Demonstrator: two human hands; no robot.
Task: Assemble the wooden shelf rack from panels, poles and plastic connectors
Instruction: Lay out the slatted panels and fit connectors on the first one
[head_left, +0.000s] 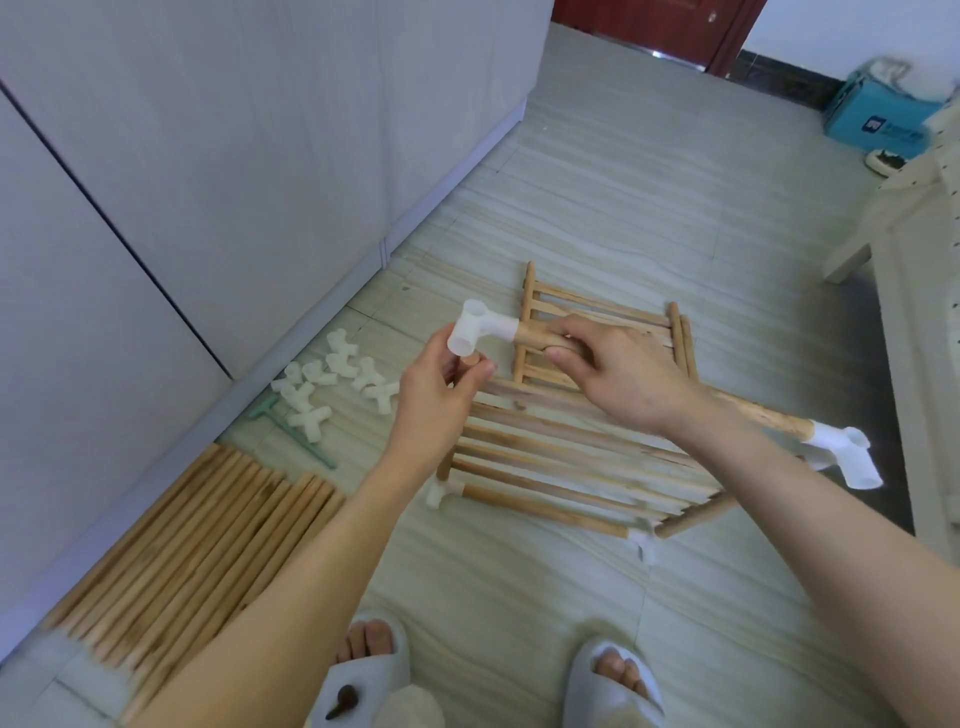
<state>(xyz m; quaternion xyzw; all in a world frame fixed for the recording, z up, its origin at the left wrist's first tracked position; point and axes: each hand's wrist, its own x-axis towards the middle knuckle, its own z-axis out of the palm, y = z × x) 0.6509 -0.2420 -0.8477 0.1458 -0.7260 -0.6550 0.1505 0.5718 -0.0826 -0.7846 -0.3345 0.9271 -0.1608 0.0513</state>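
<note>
Above the tiled floor (597, 208), the person's right hand (618, 374) is wrapped round a pole (753, 415) carrying a white connector (480, 332) at the near end and another connector (847, 457) at the far end. Left hand (441, 384) pinches the near connector from below. Beneath lies one slatted panel (561, 467) with corner fittings started; a second panel (597, 332) lies bare. Loose connectors (332, 384) and a bundle of poles (197, 540) remain unused. Judgement: assembly is at an early stage, with the uprights and most joints outstanding.
</note>
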